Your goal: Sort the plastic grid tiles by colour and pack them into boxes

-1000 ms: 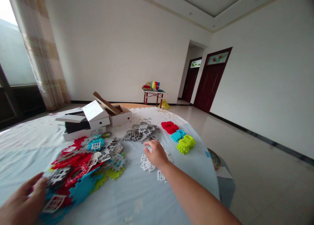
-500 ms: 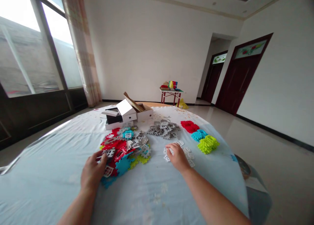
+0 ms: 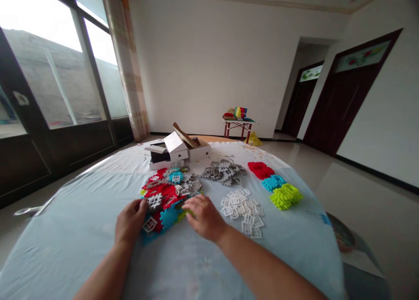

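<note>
My left hand (image 3: 131, 221) is at the left edge of a mixed pile of plastic interlocking tiles. Its fingers are closed on the edge of a grey interlocking tile (image 3: 155, 201) with square holes. Over the pile's right edge, my right hand (image 3: 206, 217) is open and holds nothing I can see, its fingers slightly curled. Red tiles (image 3: 163, 189), a blue tile (image 3: 169, 216) and a white window-frame piece (image 3: 150, 224) lie between the hands. A heap of white window-frame pieces (image 3: 242, 203) spreads to the right of my right hand.
A pile of grey tiles (image 3: 224, 172) lies farther back. Red (image 3: 260, 170), blue (image 3: 273, 182) and lime-green stacks (image 3: 286, 196) stand at the right. Opened white boxes (image 3: 176, 147) sit at the back of the cloth-covered round table (image 3: 81, 221). A small table (image 3: 238, 122) stands by the wall.
My right hand has moved left, from the white window-frame pieces to the mixed pile. My left hand stays at the grey tile. The camera view has turned slightly left.
</note>
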`<state>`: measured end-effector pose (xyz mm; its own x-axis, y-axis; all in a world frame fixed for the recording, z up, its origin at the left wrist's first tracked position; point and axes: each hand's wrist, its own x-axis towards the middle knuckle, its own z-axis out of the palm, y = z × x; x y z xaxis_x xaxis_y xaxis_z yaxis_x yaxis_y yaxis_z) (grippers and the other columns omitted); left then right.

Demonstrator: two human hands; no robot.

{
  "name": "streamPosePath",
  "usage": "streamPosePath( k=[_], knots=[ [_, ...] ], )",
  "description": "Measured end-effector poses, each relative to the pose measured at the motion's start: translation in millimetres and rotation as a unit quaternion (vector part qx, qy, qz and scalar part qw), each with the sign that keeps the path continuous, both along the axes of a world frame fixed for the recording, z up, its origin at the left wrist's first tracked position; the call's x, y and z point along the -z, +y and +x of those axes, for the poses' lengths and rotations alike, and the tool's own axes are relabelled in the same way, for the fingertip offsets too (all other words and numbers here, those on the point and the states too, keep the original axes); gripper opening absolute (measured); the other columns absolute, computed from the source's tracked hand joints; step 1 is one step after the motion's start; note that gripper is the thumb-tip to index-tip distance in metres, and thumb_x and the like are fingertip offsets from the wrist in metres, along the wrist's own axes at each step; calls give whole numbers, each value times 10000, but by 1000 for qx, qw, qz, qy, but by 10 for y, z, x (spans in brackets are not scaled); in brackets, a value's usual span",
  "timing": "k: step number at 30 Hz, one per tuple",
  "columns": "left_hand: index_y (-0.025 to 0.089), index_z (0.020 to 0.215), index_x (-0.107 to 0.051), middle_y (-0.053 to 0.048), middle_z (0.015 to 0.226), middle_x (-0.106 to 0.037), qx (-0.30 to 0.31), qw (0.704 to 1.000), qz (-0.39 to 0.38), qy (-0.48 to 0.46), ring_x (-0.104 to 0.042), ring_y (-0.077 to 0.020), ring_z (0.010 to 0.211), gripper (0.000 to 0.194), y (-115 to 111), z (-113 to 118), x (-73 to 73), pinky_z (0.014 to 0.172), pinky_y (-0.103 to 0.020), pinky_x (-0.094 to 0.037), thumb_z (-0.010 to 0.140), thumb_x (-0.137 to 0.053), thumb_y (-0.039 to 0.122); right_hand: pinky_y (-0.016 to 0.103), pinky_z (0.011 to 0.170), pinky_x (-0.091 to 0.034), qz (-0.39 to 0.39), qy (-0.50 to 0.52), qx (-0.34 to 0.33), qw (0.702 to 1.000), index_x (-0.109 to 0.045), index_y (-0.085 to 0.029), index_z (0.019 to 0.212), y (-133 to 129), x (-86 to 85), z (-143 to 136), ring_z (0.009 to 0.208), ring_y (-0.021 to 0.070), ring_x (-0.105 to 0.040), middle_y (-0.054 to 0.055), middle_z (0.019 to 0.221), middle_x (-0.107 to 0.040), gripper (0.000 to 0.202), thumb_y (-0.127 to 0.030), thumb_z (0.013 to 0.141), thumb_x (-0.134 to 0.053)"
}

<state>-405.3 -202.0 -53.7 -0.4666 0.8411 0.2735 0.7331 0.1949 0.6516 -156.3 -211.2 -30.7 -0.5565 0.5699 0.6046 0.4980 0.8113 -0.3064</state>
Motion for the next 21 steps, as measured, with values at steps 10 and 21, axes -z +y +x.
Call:
streamPosePath(
  k=[10, 21],
  knots=[
    [179, 902, -662, -44, 793, -689, -31, 998, -9, -55, -617, -223, 807, 371, -1, -54, -72, 621, -245, -434, 728, -467, 443, 408, 939, -257, 81, -154, -55, 983, -594, -241, 1002, 72, -54, -394, 1082, 193, -413, 10, 1050, -617, 218, -217, 870, -423],
    [179, 911, -669, -9, 778, -692, -61, 988, 4, -139, -599, -228, 873, 350, 21, -87, -63, 728, -273, -431, 724, -502, 422, 386, 906, -256, 27, -172, -73, 982, -627, -242, 883, -129, 73, 364, 979, 186, -480, -1, 907, -654, 163, -348, 761, -609]
  ],
)
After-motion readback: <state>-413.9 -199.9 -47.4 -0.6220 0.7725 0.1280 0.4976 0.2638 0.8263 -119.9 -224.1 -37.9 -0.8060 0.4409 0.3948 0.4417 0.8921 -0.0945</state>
